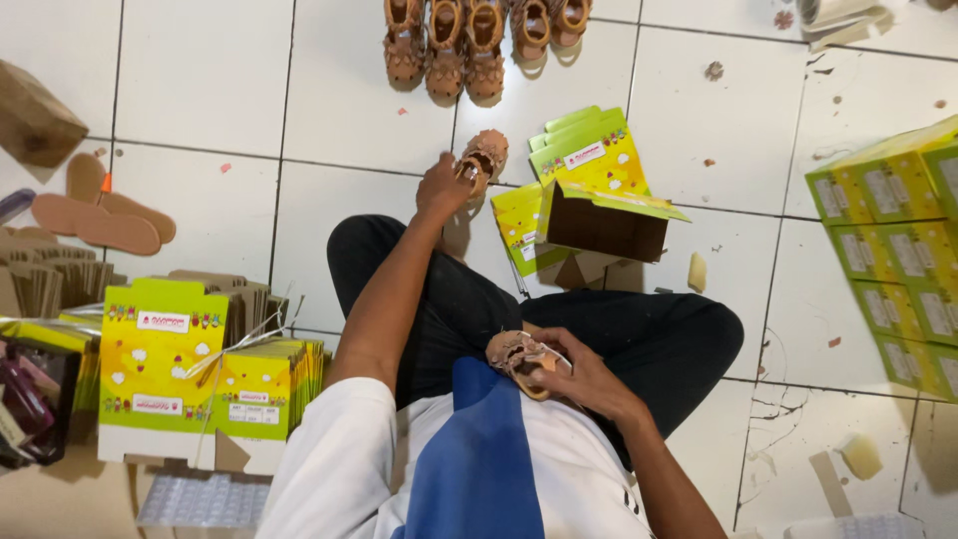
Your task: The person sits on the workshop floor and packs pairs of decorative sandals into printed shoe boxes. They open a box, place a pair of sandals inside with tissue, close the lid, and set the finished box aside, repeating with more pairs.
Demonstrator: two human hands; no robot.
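Observation:
I sit cross-legged on a white tiled floor. My left hand [442,187] reaches forward and grips a small tan child's sandal [484,156] just above the floor. My right hand [577,374] rests at my lap and holds a second tan sandal [516,351] of the same kind. In front of my knees stands an open yellow-green shoe box [602,222] with a brown inside, on top of flat box blanks [589,150].
A row of several tan sandals [469,40] lies at the far edge. Stacked yellow-green boxes [893,250] stand at the right. A tied bundle of flat box blanks [190,374], cardboard inserts [45,279] and loose brown insoles [100,215] lie at the left.

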